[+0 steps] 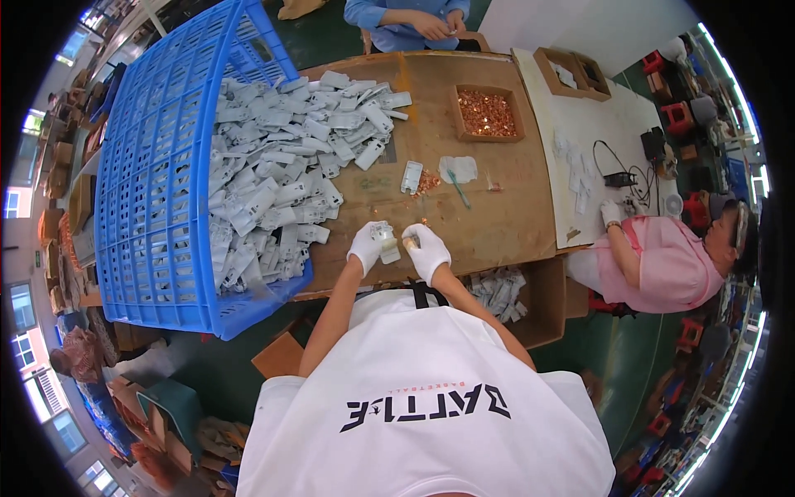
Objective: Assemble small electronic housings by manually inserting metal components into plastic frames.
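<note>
Both my hands wear white gloves and are close together over the near edge of the brown table (505, 224). A small whitish plastic casing (389, 249) is gripped in my left hand (367, 247). Just to its right, my right hand (429, 252) has its fingers pinched together; what is between them is too small to make out. Beyond my hands lies another pale plastic casing (411, 177), with a little heap of copper-coloured parts (427, 182) beside it. A thin green tool (459, 190) lies by a white sheet (460, 169).
To the left, a tipped blue crate (157, 190) spills a large pile of pale casings (277, 157). An open box (489, 114) holds copper parts at the back. A cardboard carton (542, 311) is below the table. Co-workers sit across (406, 16) and right (662, 261).
</note>
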`<state>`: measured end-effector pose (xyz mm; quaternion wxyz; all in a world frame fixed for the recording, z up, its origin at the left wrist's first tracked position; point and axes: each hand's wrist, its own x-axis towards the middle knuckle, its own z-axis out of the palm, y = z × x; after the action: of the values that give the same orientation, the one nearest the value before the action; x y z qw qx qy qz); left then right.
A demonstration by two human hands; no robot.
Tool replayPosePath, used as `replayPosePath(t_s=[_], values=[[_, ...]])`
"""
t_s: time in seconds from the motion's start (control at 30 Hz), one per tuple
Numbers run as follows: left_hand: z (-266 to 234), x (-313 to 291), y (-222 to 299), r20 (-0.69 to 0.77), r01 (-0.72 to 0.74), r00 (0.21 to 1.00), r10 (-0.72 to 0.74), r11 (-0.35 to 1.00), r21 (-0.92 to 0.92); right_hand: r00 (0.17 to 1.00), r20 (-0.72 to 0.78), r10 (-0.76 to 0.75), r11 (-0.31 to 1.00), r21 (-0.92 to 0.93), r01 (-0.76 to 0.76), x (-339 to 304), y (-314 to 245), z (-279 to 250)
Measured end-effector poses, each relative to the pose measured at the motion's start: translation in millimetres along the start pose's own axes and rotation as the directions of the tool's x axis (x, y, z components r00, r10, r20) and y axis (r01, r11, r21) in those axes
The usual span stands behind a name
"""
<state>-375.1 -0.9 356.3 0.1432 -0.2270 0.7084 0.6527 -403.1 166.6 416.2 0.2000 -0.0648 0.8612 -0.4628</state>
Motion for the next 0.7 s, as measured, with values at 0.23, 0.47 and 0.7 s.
replayPosePath(t_s=[0.23,0.47,0.7], values=[[9.9,-56.0,69.0,0.041,-0.160,0.985,0.168,0.977,-0.143,0.923,-0.012,-0.385,0.895,-0.248,0.371,-11.0,-57.7,-22.1],[4.3,-70.5,93.6,-0.054,-0.176,0.982,0.180,0.982,0.068,0.861,0.010,-0.508,0.829,-0.267,0.492,-8.2,-80.1,-23.3],[-5.7,-73.4,101.5,0.027,-0.221,0.975,0.222,0.974,-0.041,0.920,-0.058,-0.388,0.921,-0.061,0.385,-3.9,-88.2,-18.7]])
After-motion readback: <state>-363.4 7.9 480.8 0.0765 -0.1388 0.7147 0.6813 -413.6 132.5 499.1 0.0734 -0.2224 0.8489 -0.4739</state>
